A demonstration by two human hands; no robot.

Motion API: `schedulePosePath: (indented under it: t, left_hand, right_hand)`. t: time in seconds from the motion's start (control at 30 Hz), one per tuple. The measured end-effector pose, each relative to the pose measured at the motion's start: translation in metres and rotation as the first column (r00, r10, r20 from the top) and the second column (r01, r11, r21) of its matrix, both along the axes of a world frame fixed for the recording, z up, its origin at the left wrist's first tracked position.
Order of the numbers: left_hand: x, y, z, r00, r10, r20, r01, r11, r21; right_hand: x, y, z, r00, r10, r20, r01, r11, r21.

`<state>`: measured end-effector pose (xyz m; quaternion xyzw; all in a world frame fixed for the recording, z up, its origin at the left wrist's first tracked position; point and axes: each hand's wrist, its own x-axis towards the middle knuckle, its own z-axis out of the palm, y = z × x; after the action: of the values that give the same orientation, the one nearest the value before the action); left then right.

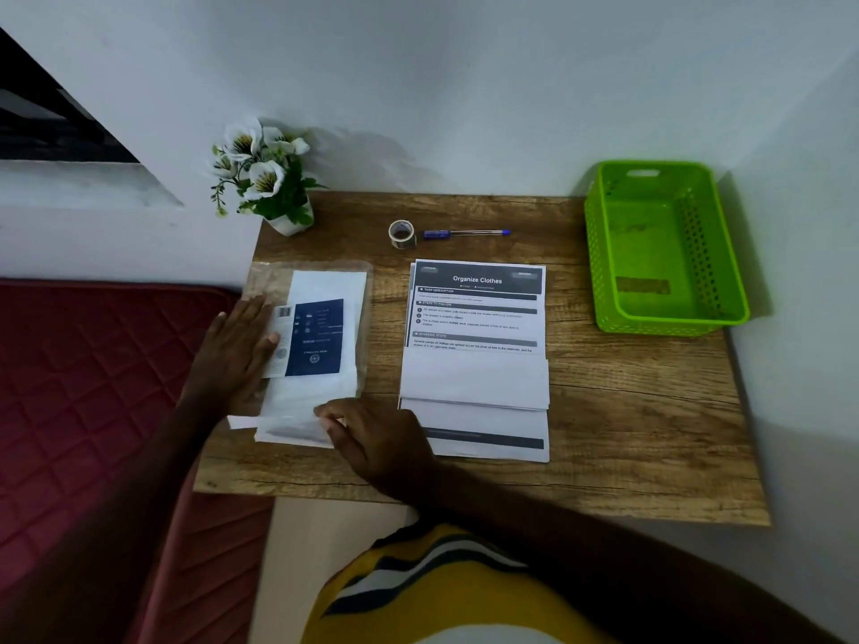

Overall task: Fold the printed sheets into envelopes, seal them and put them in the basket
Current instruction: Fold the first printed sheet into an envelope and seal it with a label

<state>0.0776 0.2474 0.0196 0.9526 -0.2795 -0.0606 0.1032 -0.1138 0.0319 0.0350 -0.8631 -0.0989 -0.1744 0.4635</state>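
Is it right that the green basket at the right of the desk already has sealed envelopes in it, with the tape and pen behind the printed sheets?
Not quite: the head view shows the green basket holds no envelopes. The tape and pen do lie behind the printed sheets.

Left hand (241, 346) lies flat, palm down, fingers straight and close together pointing far-right, thumb tip out on the right side; its forearm runs back to the near-left corner. Right hand (372, 441) sits nearer and to the right of the left one, knuckles up, fingers bent with fingertips (325, 413) pinching toward the left. Right forearm comes in from the near-right, crossing low; both arms bare, wrists roughly straight, hands close but not touching.
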Motion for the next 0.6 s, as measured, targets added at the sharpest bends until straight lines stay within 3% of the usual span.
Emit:
schedulePosePath:
  t: [0.2, 0.33, 0.47, 0.6]
  left_hand:
    - [0.003, -0.006, 0.006, 0.999, -0.013, -0.037, 0.015, 0.999, 0.047]
    - [0.004, -0.006, 0.009, 0.999, -0.027, -0.044, 0.029, 0.999, 0.046]
    - [0.003, -0.008, 0.008, 0.998, -0.013, -0.066, 0.016, 0.999, 0.043]
    - [0.004, -0.006, 0.002, 0.997, -0.023, -0.079, 0.027, 0.998, 0.057]
  right_hand:
    - [-0.004, -0.004, 0.034, 0.994, -0.074, -0.083, 0.088, 0.979, 0.185]
    - [0.0, -0.014, 0.05, 0.994, -0.006, -0.108, 0.034, 0.965, 0.259]
    - [-0.002, -0.013, 0.047, 0.993, 0.111, 0.039, -0.114, 0.989, 0.091]
    - [-0.013, 0.002, 0.031, 0.98, 0.155, 0.122, -0.154, 0.988, -0.011]
